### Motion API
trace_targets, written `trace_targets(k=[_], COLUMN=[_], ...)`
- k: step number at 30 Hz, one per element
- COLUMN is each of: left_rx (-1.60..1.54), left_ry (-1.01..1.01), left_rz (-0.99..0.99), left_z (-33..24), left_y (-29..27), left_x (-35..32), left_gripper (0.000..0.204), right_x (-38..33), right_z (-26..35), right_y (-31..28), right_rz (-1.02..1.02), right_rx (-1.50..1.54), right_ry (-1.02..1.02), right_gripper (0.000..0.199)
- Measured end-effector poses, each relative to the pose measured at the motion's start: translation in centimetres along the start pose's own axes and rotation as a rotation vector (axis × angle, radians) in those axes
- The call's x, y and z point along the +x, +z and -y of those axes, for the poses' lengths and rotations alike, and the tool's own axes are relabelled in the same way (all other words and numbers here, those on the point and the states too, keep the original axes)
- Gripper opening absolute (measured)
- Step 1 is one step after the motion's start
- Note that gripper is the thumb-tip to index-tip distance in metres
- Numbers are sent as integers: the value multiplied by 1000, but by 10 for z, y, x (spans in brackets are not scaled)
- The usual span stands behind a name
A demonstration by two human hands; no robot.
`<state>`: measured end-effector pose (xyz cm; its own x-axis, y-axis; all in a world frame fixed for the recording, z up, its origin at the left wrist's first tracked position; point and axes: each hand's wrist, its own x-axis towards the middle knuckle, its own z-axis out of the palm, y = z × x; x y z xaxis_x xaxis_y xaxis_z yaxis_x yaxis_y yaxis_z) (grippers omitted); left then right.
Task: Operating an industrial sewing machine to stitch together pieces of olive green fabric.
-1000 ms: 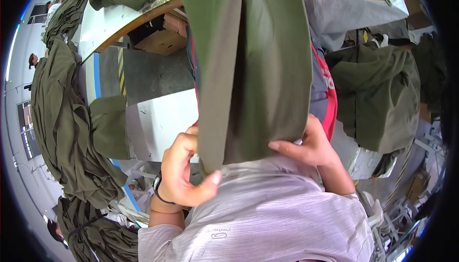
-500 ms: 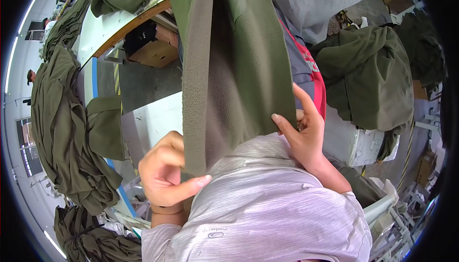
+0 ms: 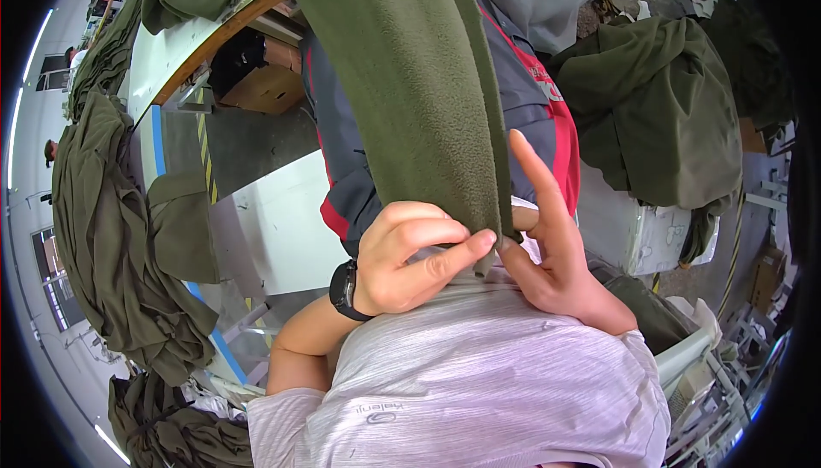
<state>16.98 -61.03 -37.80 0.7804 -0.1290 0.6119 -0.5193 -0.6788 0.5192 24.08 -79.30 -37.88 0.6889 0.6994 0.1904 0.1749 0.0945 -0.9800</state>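
Note:
A long piece of olive-green fleece fabric (image 3: 410, 92) hangs down from the top of the view, its lower corner close to my body. My left hand (image 3: 415, 259), with a black watch on the wrist, pinches that corner between thumb and fingers. On the other side of the same corner, my right hand (image 3: 552, 250) grips the edge by thumb and a bent finger, the index finger pointing up. The two fabric edges lie close together there. Behind the fabric is a dark grey garment with red trim (image 3: 534, 96).
Piles of olive fabric lie at the left (image 3: 103, 237) and on a white box (image 3: 658, 237) at the right, where a large fabric heap (image 3: 650, 117) rests. A white table (image 3: 158, 58) with a wooden edge curves across the upper left, a cardboard box (image 3: 265, 83) beneath it.
My left hand has moved right and up, bringing its edge of the fabric over to my right hand. The spread panel has folded into a narrower strip, uncovering more of the grey garment.

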Motion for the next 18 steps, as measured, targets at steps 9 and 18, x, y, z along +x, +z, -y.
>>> trace_targets(k=[9, 18], left_rx=[89, -44], left_ry=[82, 26], left_rz=[78, 122], left_z=[16, 39], left_y=[4, 17], left_x=[2, 3], left_gripper=[35, 32], right_x=[27, 211], right_z=[-13, -58], right_y=[-10, -24], right_rz=[84, -275], right_rx=[113, 422], right_ry=[230, 238], right_gripper=[72, 15])
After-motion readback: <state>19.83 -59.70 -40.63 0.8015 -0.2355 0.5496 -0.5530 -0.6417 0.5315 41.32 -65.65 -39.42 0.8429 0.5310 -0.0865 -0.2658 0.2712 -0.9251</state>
